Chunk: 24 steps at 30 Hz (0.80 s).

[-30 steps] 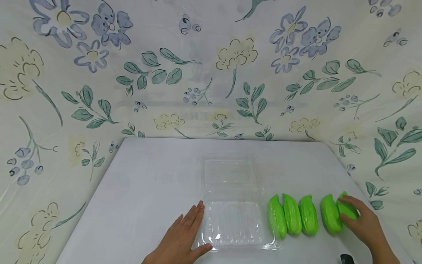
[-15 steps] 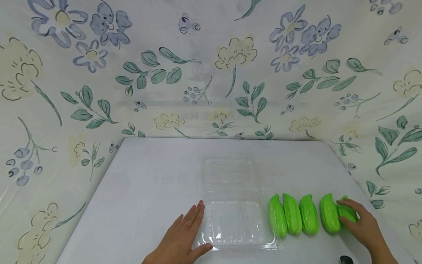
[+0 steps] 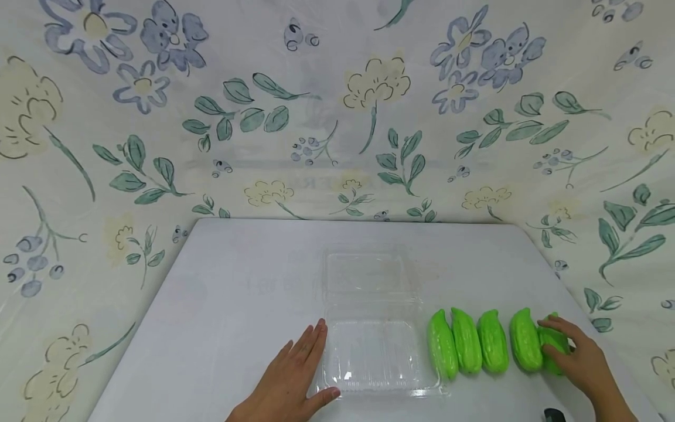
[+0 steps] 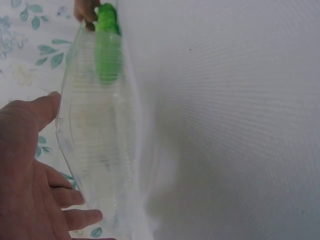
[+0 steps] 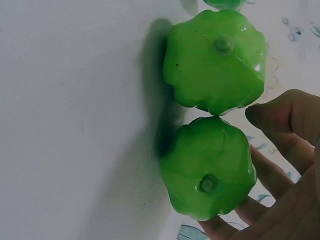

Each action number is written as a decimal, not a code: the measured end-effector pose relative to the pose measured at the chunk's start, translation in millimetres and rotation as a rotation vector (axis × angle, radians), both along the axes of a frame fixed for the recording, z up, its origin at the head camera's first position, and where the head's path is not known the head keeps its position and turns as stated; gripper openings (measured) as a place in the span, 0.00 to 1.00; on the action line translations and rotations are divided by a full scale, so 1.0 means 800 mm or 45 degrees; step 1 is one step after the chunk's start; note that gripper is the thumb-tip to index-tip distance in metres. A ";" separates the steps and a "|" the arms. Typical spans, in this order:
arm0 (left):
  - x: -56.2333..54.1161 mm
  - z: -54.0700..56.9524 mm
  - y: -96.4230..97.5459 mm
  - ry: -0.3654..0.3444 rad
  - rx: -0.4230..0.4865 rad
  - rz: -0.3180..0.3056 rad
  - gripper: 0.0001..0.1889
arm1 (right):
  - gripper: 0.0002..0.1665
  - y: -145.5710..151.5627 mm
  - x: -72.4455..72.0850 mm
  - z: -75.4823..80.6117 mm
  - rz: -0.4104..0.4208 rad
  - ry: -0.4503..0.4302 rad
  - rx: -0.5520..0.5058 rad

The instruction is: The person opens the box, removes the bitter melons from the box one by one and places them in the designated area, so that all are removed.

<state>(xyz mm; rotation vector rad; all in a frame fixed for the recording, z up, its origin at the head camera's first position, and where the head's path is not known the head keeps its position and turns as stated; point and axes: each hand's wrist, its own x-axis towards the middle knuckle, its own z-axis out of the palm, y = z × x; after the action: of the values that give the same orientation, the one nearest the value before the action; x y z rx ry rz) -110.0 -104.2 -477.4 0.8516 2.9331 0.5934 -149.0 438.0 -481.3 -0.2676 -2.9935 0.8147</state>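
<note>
Several bright green, ribbed bitter gourds lie side by side on the right of the white table. My right hand curls its fingers round the rightmost gourd, its thumb on the side towards the neighbouring gourd. In the right wrist view the held gourd rests close against that neighbour. An opened clear plastic clamshell box lies left of the row, its lid laid back. Along the box's left edge my left hand rests with straight fingers and spread thumb, also beside the box in the left wrist view.
The white table has its far edge against a flower-patterned cloth. Near the front right edge lies a small black object, partly cut off by the frame.
The rightmost gourd, tilted a second ago, now stands straighter and closer to its neighbour; my right hand has shifted slightly left with it. The left hand has stayed in place.
</note>
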 end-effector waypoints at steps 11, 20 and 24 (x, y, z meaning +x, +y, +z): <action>0.000 0.000 0.002 0.062 0.009 -0.004 0.50 | 0.24 0.003 0.000 0.016 0.107 0.117 0.064; -0.009 0.006 0.001 0.077 0.026 -0.007 0.48 | 0.23 -0.006 -0.015 0.040 0.175 0.183 0.081; -0.028 0.019 -0.007 0.093 0.006 0.038 0.48 | 0.22 -0.016 -0.025 0.049 0.236 0.224 0.069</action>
<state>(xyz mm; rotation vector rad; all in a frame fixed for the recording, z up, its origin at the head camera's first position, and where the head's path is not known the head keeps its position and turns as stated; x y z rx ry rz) -132.4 -109.8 -462.5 0.8496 3.0163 0.5828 -169.4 425.2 -441.7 0.0812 -2.8984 0.7266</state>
